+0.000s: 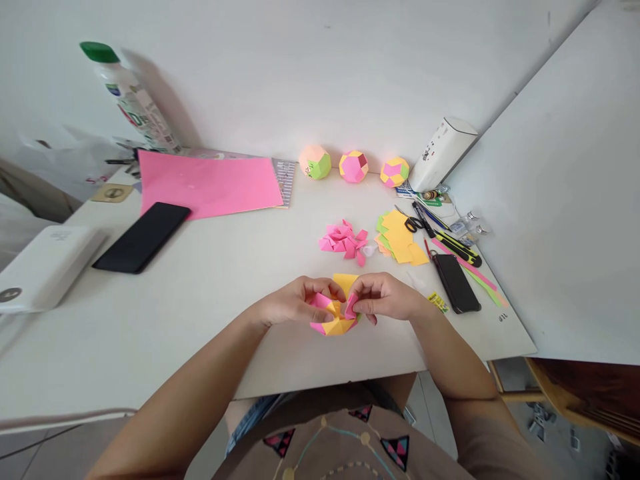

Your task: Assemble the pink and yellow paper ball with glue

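A partly built paper ball (339, 327) of yellow and pink folded pieces, with a bit of green at its right side, is held above the front of the table. My left hand (300, 301) grips its left side, thumb in front and fingers behind. Between the thumb and fingers of my right hand (383, 299) is a pink folded paper piece (351, 307), touching the ball's right side. A yellow paper flap (346, 283) stands up behind, between both hands. Just beyond lies a pile of pink folded paper pieces (343, 240).
Yellow and green paper sheets (399, 235), scissors (413, 224), a cutter (457, 248) and a black phone case (456, 283) lie to the right. Finished paper balls (353, 167) line the wall. Pink paper (207, 185), a phone (143, 238) and a white device (47, 267) are left.
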`<state>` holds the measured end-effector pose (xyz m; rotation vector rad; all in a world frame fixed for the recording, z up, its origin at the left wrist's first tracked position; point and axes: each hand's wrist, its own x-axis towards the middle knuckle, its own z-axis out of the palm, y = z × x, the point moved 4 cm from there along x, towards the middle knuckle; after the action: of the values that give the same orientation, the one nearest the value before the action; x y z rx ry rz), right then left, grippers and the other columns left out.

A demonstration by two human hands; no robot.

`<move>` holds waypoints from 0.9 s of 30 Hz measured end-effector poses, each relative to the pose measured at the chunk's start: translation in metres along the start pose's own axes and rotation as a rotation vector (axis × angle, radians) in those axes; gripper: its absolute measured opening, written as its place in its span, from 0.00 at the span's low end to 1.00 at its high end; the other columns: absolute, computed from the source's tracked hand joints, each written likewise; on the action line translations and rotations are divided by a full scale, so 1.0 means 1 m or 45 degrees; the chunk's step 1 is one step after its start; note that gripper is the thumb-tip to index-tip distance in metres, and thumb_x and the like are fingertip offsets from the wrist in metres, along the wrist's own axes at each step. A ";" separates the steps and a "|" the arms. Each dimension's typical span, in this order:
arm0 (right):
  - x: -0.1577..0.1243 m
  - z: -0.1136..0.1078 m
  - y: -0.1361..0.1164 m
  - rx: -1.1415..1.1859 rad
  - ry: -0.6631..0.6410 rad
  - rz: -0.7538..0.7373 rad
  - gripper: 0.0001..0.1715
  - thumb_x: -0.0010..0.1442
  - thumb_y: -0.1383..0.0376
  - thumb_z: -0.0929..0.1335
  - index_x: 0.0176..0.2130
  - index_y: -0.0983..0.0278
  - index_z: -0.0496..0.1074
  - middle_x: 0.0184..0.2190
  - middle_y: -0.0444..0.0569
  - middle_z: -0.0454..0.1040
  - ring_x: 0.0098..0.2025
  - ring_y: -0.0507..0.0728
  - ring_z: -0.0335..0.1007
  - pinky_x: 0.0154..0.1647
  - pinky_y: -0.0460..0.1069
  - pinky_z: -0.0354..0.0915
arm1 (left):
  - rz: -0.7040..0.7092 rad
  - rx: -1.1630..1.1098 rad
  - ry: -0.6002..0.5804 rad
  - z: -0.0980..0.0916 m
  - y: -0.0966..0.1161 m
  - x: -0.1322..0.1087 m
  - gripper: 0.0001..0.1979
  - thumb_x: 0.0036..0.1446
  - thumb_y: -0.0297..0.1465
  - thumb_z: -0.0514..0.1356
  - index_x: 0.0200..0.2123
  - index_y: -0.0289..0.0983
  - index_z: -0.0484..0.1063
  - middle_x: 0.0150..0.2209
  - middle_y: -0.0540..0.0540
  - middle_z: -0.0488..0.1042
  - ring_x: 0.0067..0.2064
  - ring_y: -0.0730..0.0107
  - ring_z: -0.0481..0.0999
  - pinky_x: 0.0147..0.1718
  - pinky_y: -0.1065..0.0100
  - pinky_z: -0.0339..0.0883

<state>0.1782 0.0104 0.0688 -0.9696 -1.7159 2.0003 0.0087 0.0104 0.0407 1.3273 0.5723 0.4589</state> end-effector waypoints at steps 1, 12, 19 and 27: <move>0.000 0.000 0.001 -0.001 -0.002 0.008 0.05 0.55 0.67 0.70 0.34 0.67 0.71 0.30 0.46 0.75 0.23 0.46 0.67 0.20 0.42 0.66 | -0.008 0.008 -0.002 0.000 0.000 0.000 0.10 0.49 0.31 0.65 0.38 0.37 0.75 0.44 0.46 0.71 0.42 0.68 0.71 0.40 0.68 0.65; 0.002 0.000 0.004 -0.025 0.009 0.061 0.06 0.56 0.66 0.70 0.35 0.67 0.71 0.31 0.47 0.75 0.25 0.47 0.68 0.21 0.41 0.67 | -0.063 0.048 0.020 -0.004 -0.006 0.000 0.09 0.48 0.32 0.66 0.35 0.37 0.74 0.45 0.46 0.72 0.43 0.65 0.72 0.42 0.65 0.67; 0.002 0.001 0.002 -0.019 0.008 0.074 0.06 0.55 0.66 0.70 0.34 0.67 0.70 0.31 0.47 0.75 0.24 0.46 0.67 0.20 0.41 0.67 | -0.086 0.063 0.014 -0.005 -0.007 -0.001 0.12 0.48 0.34 0.66 0.37 0.38 0.74 0.45 0.46 0.72 0.43 0.64 0.72 0.40 0.65 0.68; 0.002 0.002 0.000 -0.036 0.016 0.100 0.06 0.54 0.66 0.70 0.33 0.67 0.70 0.30 0.47 0.75 0.24 0.47 0.66 0.20 0.41 0.66 | -0.080 0.067 0.009 -0.005 -0.008 -0.001 0.12 0.48 0.34 0.66 0.37 0.38 0.74 0.44 0.45 0.72 0.43 0.63 0.72 0.41 0.64 0.68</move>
<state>0.1750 0.0105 0.0686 -1.0722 -1.7295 2.0184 0.0046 0.0126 0.0324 1.3541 0.6339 0.3993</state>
